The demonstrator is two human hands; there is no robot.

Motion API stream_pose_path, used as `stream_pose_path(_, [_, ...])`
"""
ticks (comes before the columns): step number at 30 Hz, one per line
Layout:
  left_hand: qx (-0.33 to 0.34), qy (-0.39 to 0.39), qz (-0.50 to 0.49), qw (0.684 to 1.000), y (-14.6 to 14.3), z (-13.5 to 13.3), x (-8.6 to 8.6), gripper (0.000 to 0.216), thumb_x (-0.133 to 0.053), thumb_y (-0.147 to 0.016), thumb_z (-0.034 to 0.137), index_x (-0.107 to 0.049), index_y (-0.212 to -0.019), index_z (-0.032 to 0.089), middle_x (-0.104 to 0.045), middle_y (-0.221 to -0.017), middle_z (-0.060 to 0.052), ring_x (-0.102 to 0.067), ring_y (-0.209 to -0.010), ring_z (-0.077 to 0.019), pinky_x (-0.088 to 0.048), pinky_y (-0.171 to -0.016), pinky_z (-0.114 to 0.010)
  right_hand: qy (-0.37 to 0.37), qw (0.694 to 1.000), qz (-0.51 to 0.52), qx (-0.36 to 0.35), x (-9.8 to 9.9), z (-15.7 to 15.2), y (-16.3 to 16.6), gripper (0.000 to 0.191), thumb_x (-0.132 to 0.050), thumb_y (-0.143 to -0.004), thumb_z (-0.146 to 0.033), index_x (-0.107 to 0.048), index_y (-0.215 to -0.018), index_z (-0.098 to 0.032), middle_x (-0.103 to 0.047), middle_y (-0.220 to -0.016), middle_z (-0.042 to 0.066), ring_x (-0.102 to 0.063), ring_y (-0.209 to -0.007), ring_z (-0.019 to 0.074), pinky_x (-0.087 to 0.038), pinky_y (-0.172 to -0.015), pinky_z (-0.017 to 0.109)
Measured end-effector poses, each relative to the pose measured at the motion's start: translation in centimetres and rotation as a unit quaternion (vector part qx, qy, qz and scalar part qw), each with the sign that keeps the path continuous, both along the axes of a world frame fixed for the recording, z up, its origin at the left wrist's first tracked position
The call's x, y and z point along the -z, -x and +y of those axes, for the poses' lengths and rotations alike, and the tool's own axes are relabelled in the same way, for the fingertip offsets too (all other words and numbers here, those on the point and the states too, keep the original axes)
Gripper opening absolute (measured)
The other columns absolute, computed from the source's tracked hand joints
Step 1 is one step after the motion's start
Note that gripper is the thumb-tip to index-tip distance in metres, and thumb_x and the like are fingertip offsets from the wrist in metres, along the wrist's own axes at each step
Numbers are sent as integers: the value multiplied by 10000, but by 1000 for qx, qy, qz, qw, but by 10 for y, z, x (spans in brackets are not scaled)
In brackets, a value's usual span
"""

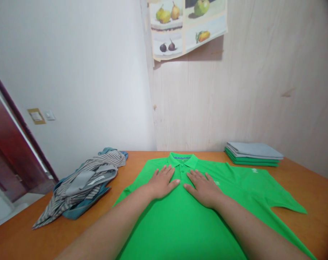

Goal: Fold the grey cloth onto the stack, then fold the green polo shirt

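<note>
A bright green polo shirt [180, 224] lies spread face up, its collar pointing toward the wall. My left hand [164, 182] rests flat on its chest, just below the collar and left of the button placket. On the other side of the placket, my right hand [203, 187] also lies flat, fingers stretched out. Both hands touch the fabric without gripping it. The sleeve on the right is laid out to the side, with a small white mark on it. My left forearm partly covers the left side of the shirt, and the hem is out of view.
On the left of the wooden table [315, 191] is a loose heap of striped, grey and teal clothes [85, 184]. A stack of folded grey and green garments [253, 154] sits at the back right. Behind the table stands a wall with a fruit poster [189, 29].
</note>
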State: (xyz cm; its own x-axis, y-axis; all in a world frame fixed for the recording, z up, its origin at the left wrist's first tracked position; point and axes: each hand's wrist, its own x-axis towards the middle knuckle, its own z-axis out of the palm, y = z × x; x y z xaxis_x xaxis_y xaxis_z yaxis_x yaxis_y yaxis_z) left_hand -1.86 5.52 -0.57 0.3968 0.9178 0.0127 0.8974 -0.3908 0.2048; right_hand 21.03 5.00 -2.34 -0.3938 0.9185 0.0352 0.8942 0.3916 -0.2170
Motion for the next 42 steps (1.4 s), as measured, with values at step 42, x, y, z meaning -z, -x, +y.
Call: stream_pose_path(42, [-47,-43,14,998,-30,-57,22,820,-127,-928,732,-315,-1547,227,-198,-1628,-101,-125,-1510,-313,-89,-1185,-619,32,995,90,6,4,9,-8,817,-377,-892,-735,-352,-1530,-224,-249,-1616,75,-132,-1506,275,-11,-1203,533])
